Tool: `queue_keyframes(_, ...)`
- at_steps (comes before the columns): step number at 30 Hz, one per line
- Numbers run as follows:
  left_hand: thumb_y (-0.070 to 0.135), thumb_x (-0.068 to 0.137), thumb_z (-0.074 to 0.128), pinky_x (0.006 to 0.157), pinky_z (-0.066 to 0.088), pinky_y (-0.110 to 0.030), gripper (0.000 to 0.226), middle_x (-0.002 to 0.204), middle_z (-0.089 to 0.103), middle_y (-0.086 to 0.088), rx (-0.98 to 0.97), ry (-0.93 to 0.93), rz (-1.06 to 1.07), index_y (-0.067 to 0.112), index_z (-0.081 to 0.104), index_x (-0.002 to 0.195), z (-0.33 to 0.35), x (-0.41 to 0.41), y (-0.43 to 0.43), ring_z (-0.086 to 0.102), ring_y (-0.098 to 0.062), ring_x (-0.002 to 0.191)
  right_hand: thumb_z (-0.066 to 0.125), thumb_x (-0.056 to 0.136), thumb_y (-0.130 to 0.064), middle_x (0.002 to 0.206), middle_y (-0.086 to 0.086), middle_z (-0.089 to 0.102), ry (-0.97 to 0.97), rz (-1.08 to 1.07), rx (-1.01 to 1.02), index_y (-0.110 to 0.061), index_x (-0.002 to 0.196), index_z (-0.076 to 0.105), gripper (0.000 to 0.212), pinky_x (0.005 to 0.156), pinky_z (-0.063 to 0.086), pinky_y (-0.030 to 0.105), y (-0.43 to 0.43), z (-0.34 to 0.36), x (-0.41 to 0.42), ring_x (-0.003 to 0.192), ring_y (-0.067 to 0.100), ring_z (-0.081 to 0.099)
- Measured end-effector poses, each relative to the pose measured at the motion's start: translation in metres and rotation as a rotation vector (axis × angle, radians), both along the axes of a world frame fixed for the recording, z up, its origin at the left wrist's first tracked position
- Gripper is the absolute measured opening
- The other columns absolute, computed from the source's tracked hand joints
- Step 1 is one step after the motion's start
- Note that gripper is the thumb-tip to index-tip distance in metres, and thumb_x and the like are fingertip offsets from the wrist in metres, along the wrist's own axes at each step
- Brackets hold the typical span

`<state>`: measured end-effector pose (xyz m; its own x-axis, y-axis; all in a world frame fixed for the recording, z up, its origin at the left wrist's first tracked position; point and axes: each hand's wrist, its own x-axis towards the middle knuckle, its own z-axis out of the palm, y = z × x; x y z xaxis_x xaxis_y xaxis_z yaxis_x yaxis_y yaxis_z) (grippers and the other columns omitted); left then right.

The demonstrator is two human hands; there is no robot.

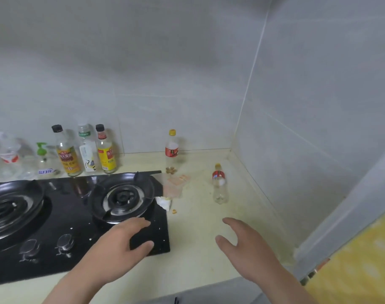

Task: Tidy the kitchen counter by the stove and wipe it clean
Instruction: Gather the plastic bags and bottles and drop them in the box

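The scene is lit softly and evenly, and no hard-edged shadows are cast. A broad grey shade is spread over the wall (143, 51) far above both hands. Beyond the left hand (121, 240), pale reflections are carried on the black glass of the stove (77, 218), and dull glints are seen on the burner ring (112, 205). The counter (198, 233) between the left hand and the right hand (242, 242) is rendered pale and washed out. The whole frame is soft, and bottle labels cannot be read. Far left of the left hand, the clear bottles (9, 154) are smeared. Straight lines are bent toward the edges, as is seen in the wall corner above the right hand.
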<state>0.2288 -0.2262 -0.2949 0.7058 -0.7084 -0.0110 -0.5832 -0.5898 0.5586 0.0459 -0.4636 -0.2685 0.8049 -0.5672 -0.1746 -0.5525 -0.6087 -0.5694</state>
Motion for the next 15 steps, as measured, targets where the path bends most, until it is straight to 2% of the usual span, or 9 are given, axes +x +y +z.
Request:
queue_keyframes(8, 0.048, 0.086, 0.063, 0.099, 0.030, -0.009, 0.052, 0.132, 0.044, 0.027, 0.066, 0.068, 0.078, 0.033, 0.050, 0.135, -0.014, 0.035, -0.111, 0.043, 0.006, 0.124, 0.051, 0.092, -0.050, 0.150, -0.017, 0.038, 0.016, 0.112, 0.038, -0.032, 0.145, 0.039, 0.057, 0.110, 0.031, 0.023, -0.126, -0.024, 0.067, 0.135, 0.003, 0.039)
queue_keyframes(11, 0.053, 0.083, 0.059, 0.103, 0.037, -0.018, 0.056, 0.133, 0.046, 0.027, 0.092, 0.088, 0.110, 0.035, 0.050, 0.135, -0.022, 0.050, -0.142, 0.046, 0.004, 0.122, 0.051, 0.092, -0.049, 0.149, -0.017, 0.039, 0.036, 0.177, 0.055, -0.032, 0.144, 0.040, 0.056, 0.111, 0.031, 0.022, -0.157, -0.033, 0.092, 0.137, 0.003, 0.037)
queue_keyframes(15, 0.059, 0.074, 0.050, 0.096, 0.044, -0.022, 0.060, 0.123, 0.052, 0.027, 0.153, 0.147, 0.129, 0.034, 0.055, 0.129, -0.039, 0.062, -0.164, 0.053, 0.003, 0.110, 0.050, 0.092, -0.048, 0.148, -0.019, 0.039, 0.073, 0.229, 0.071, -0.033, 0.144, 0.040, 0.055, 0.110, 0.031, 0.022, -0.180, -0.050, 0.120, 0.135, 0.001, 0.038)
